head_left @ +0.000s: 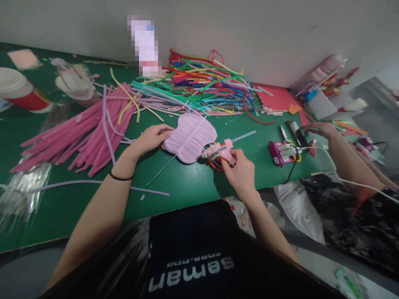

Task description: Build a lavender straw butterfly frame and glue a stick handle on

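Note:
My left hand (pixel 154 137) pinches the left edge of a flat lilac shape with rounded lobes (pixel 188 135), which looks made of pipe cleaners laid side by side. A strip runs across its middle, and a thin stem (pixel 160 171) juts out at the lower left. In my right hand (pixel 240 170) is a pink glue gun (pixel 227 150), its nozzle end close to the shape's right edge; I cannot tell if they touch. A pale glue stick (pixel 245 135) extends from behind the gun. Red-handled scissors (pixel 215 164) lie partly hidden beneath the gun.
Pink pipe cleaners (pixel 84 128) lie bunched at left, with a colourful heap (pixel 205 87) at the back. Cups (pixel 25 91) stand far left. A purple power socket (pixel 282 153) with a white cable sits at right, near a co-worker's arm (pixel 346 149).

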Demonstrator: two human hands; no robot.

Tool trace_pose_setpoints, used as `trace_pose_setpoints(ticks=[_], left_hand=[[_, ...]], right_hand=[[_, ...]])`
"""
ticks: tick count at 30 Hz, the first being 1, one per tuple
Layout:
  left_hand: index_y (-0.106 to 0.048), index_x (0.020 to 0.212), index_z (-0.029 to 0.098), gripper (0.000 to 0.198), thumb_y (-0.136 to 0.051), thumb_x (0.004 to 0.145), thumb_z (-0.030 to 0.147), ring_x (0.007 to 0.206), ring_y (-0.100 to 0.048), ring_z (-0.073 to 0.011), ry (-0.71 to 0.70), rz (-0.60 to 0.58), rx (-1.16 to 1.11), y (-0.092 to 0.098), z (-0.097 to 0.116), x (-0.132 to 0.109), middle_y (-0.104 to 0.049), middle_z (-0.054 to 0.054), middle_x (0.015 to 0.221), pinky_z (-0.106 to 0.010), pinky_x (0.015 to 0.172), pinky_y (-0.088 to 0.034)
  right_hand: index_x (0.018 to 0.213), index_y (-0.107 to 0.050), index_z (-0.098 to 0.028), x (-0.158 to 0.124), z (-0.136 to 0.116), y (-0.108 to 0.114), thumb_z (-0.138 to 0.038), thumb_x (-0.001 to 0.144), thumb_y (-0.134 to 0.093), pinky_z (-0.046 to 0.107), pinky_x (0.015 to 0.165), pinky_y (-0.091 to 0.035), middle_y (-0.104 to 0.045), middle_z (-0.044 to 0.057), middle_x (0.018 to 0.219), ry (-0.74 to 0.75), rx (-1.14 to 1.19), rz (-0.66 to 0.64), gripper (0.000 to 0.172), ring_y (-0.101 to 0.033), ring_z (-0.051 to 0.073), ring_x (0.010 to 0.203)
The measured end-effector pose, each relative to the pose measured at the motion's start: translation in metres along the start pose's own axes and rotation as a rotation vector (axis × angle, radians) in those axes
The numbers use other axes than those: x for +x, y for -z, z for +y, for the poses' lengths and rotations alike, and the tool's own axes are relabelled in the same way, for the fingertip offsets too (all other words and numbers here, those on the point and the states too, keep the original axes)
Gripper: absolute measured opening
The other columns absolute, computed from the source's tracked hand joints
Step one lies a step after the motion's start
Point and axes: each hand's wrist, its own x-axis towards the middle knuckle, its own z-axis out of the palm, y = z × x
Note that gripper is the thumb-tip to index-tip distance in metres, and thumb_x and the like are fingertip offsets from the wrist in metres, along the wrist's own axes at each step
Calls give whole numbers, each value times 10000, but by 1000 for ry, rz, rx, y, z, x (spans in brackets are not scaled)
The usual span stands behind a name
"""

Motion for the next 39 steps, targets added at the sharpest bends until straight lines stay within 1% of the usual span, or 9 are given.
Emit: trace_pose_setpoints(ticks=[8,13,22,28,33,39], left_hand=[[-675,1073,186,288,-577,861,355,471,-542,-124,-20,2,-8,0,-1,0,-585,26,607,-223,467,-399],[-669,1100,166,317,-570,861,349,482,-547,-130,-4,-1,-1,0,-1,0,-577,19,613,-226,464,-386],[-679,1098,174,329,-579,850,366,498,-558,-135,-17,4,3,0,-1,0,-601,12,648,-241,503,-432],[-676,1086,175,311,-585,851,358,482,-535,-121,-19,2,-22,-1,-2,0,-590,22,630,-222,485,-411],[-673,1107,146,337,-577,862,356,477,-521,-111,2,9,1,-1,0,0,-580,22,635,-214,478,-396],[-670,1117,149,343,-571,862,356,488,-524,-109,2,5,13,-1,-2,0,-575,22,636,-208,483,-402]], right_hand=[[1020,-601,-181,3,2,0,-396,854,-560,332,642,-453,-741,112,897,-5,-11,18,275,-666,236,704],[1014,-607,-176,6,3,1,-442,867,-565,329,643,-455,-736,116,881,-1,3,26,307,-664,233,716],[1012,-597,-178,11,2,2,-471,874,-547,332,643,-442,-737,115,904,-4,-9,29,328,-662,242,724],[1015,-585,-179,15,3,4,-404,863,-529,330,640,-432,-734,124,943,25,-38,31,278,-660,242,735],[1025,-580,-176,18,3,3,-394,873,-527,331,642,-434,-733,119,927,28,-55,44,271,-669,245,745],[1022,-579,-175,21,2,2,-379,887,-516,323,625,-425,-736,124,946,38,-55,55,252,-673,243,744]])
